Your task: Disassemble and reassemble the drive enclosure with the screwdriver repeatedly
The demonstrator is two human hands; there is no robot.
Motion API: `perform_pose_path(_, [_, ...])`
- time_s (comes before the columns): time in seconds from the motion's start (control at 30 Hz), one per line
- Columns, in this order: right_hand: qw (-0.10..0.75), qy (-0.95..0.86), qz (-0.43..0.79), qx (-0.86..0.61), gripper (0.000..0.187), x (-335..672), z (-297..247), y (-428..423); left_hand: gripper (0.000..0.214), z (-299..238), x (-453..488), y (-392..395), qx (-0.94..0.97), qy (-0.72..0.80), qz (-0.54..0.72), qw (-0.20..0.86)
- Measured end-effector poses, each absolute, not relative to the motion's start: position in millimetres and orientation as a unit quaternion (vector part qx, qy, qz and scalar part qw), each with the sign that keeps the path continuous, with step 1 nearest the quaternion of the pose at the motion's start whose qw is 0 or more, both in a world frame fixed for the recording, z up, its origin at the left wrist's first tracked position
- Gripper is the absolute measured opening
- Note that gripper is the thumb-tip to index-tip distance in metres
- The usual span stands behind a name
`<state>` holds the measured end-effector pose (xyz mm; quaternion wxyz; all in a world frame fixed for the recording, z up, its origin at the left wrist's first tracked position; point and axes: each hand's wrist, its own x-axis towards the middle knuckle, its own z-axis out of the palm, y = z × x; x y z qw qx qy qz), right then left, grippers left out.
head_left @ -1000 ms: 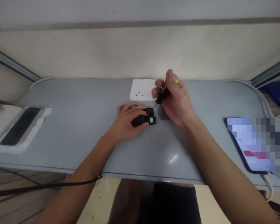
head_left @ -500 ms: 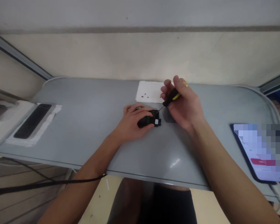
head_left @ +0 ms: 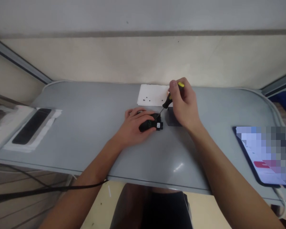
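Note:
Under the fingers of my left hand [head_left: 134,128], a small black electronic device [head_left: 145,126] is held down on the grey table. A white label [head_left: 158,125] shows at its right end; the hand hides much of the rest. My right hand [head_left: 184,105] grips the black and yellow handle of a screwdriver [head_left: 167,101]. Its shaft slants down to the left, with the tip at the device, beside my left fingers. Whether the tip sits in a screw is too small to tell. A dark grey flat piece [head_left: 172,117] lies partly beneath my right hand.
Behind the hands, several tiny dark bits lie on white paper [head_left: 153,90]. A dark phone [head_left: 32,126] rests on white material at the left. A lit tablet [head_left: 250,156] with a white cable [head_left: 283,203] is at the right. A black cable [head_left: 50,188] crosses near my left forearm.
The fingers of my right hand have turned and closed further around the screwdriver handle, which stands a bit steeper. My left hand stays on the device. The whole view has shifted slightly.

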<state>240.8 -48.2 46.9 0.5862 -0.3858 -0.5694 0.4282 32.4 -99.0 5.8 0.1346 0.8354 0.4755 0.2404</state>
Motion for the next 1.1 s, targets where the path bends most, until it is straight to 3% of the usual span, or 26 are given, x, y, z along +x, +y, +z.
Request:
perform_pose_path(0.23, [0.607, -0.616, 0.243, -0.44, 0.046, 246, 46, -42, 0.017, 2, 33, -99, 0.849, 0.462, 0.236, 0.101])
perform_pose_path(0.43, [0.639, -0.574, 0.163, -0.485, 0.047, 258, 35, -28, 0.018, -1, 33, -96, 0.844, 0.459, 0.254, 0.111])
perform_pose_path(0.73, [0.589, -0.583, 0.16, -0.536, 0.047, 260, 28, -26, 0.02, -2, 28, -93, 0.788, 0.467, 0.395, 0.065])
perform_pose_path(0.93, [0.62, -0.568, 0.147, -0.521, 0.049, 258, 31, -31, 0.017, -9, 26, -89, 0.782, 0.465, 0.413, 0.036])
perform_pose_path(1.1, [0.597, -0.578, 0.144, -0.537, 0.047, 260, 24, -27, 0.017, -11, 23, -86, 0.764, 0.478, 0.431, 0.037])
